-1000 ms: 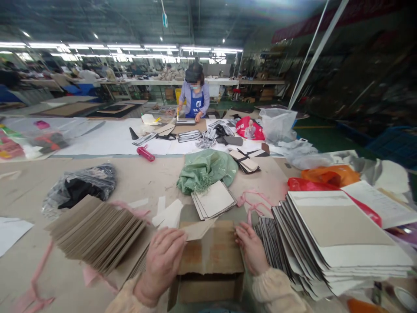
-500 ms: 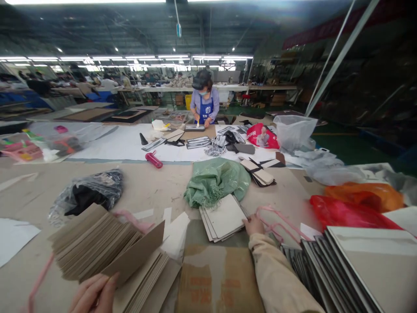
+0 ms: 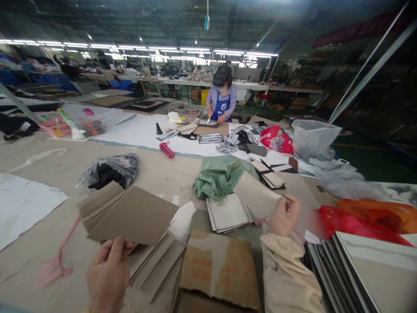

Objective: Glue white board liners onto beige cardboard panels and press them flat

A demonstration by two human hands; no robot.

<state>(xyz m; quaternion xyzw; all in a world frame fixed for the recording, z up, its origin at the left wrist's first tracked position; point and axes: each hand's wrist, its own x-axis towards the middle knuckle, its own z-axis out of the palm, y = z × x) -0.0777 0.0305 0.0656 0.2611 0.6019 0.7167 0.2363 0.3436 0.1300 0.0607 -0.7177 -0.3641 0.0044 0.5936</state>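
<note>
My left hand (image 3: 109,271) pinches the lower edge of a grey-brown cardboard sheet (image 3: 137,216), tilted up in front of a fanned stack of like sheets (image 3: 99,202). My right hand (image 3: 284,215) is closed on the right end of a pale cream sheet (image 3: 256,194), which is raised and slightly bent. Just left of that hand lies a small pile of cream sheets (image 3: 224,214), edges dark. A cardboard box (image 3: 221,265) with orange print sits between my forearms. More sheets (image 3: 154,263) lean beside the box on the left.
Black-edged boards (image 3: 374,261) stand stacked at the right, below red (image 3: 355,224) and orange bags. A green bag (image 3: 221,176) lies behind the cream pile, a clear bag (image 3: 110,174) at the left. Across the table a person (image 3: 221,95) in a blue apron works with a brush.
My right hand has lifted a cream sheet off the pile and moved right. My left hand has raised the cardboard sheet from the stack. The view has shifted left.
</note>
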